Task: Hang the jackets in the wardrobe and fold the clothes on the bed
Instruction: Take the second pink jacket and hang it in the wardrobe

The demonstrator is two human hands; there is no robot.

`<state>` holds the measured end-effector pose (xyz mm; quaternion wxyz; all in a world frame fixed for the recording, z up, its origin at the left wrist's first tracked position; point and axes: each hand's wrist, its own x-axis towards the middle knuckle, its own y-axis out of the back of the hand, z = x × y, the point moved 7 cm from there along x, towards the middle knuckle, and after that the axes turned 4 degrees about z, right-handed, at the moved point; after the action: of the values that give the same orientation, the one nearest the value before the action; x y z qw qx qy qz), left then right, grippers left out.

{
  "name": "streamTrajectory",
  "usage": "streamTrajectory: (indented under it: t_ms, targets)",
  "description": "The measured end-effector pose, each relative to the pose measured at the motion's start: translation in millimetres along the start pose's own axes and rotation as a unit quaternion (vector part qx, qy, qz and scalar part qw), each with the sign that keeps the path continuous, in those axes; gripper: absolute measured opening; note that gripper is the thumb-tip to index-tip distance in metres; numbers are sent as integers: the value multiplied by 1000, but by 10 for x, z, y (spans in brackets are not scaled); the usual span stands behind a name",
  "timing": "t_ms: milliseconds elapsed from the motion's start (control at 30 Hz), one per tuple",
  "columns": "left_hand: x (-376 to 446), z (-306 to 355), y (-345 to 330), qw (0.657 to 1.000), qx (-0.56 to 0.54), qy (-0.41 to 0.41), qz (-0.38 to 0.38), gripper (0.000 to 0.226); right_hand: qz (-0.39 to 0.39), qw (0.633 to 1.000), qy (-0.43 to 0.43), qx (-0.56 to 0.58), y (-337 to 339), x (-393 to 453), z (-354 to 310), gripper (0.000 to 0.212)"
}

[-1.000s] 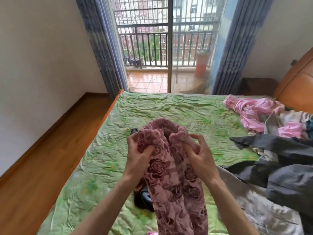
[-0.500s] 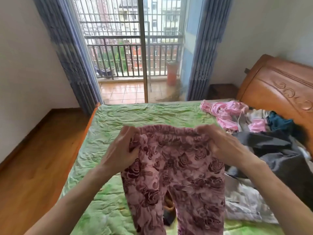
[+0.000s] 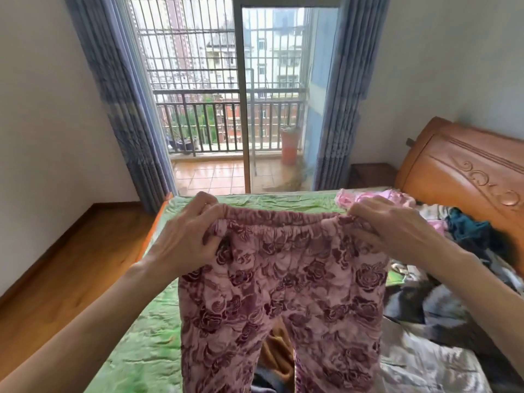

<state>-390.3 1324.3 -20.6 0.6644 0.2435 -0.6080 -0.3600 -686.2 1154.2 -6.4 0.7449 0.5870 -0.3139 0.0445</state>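
Mauve rose-printed plush is what I have stretched between my two grips: a pair of trousers (image 3: 283, 293), hanging in the lower middle of the frame above the green-covered bed (image 3: 136, 344). At centre left, my left hand (image 3: 187, 236) pinches the left end of the gathered waistband, fingers curled over the elastic. From there the waistband runs level across the frame to my right hand (image 3: 397, 231) at centre right, which grips the other end the same way. Both grips sit at equal height, so neither is nearer the cloth than the other.

The trousers lie straight below my hands. Their long axis runs up and down the frame, waist at the top, the two legs pointing down and passing out of the bottom edge; the hems are out of sight. The front faces me flat.

I judge the next move turns on that vertical line: bringing one grip across to the other should lay leg on leg. At the right edge, a heap of unfolded clothes (image 3: 453, 279) waits on the bed.
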Motion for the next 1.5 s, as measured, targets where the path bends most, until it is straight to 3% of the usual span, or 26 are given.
streamTrajectory:
  t_ms: [200, 333, 433, 533, 600, 667, 867, 1000, 1133, 1233, 1300, 1367, 1500]
  targets:
    - [243, 31, 151, 998, 26, 40, -44, 72, 34, 996, 73, 44, 610, 290, -5, 31]
    - [391, 137, 316, 998, -53, 21, 23, 36, -20, 990, 34, 136, 816, 304, 6, 25]
    - [529, 195, 475, 986, -144, 13, 85, 20, -156, 953, -15, 260, 776, 181, 56, 32]
    - [677, 289, 615, 975, -186, -11, 118, 17, -263, 948, -21, 180, 690, -19, 193, 48]
    - [758, 322, 669, 979, -163, -40, 114, 18, -242, 968, 8, 65, 764, -52, 314, 60]
    - [812, 258, 737, 983, -143, -39, 106, 20, -183, 983, -1, 20, 975, -52, 451, 69]
    - [848, 88, 942, 993, -81, -39, 78, 36, -59, 996, -43, 41, 1491, -137, 722, 58]
    - [958, 234, 969, 994, -50, -68, 64, 30, -8, 998, -34, 44, 1629, 9, 735, 54]
    - [1241, 549, 1102, 988, -67, -82, 108, 23, 37, 994, -29, 101, 1910, 330, 471, 33]
    - [1458, 648, 1290, 983, -70, -64, 156, 21, 100, 991, -49, 77, 2156, 523, 477, 26]
    - [1531, 657, 1390, 978, -84, -40, 188, 21, 131, 978, -94, 129, 2271, 562, 560, 30]
    - [1515, 688, 1388, 973, -110, -24, 203, 22, 127, 963, -134, 196, 2267, 556, 620, 48]
    - [1226, 592, 926, 968, -204, 73, 127, 28, 42, 916, -201, 345, 1808, 338, 671, 34]
